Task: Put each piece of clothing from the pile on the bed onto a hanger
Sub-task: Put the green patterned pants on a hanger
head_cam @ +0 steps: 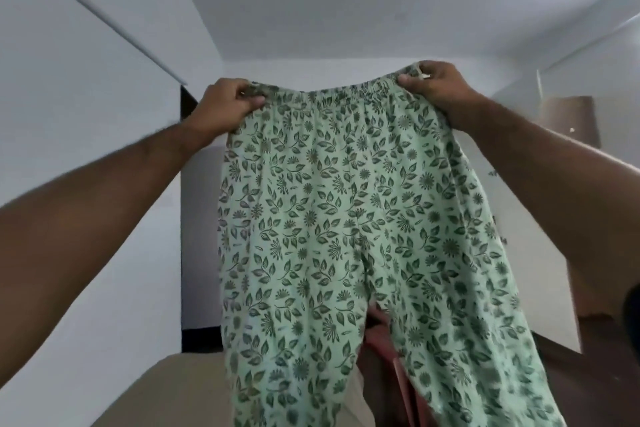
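Observation:
Light green trousers [346, 218] with a dark leaf-and-flower print hang in front of me, held up high by the elastic waistband. My left hand [228, 104] pinches the waistband's left end. My right hand [436, 83] grips its right end, with a bit of drawstring showing at the fingers. Both legs hang down and fill the middle of the view. No hanger is in sight, and the trousers hide the pile on the bed.
White walls and ceiling surround me. A beige surface [166, 392] lies at the lower left. Something reddish [381, 340] shows between the trouser legs. A brown lampshade [571, 121] stands at the right, and dark flooring [606, 374] lies below it.

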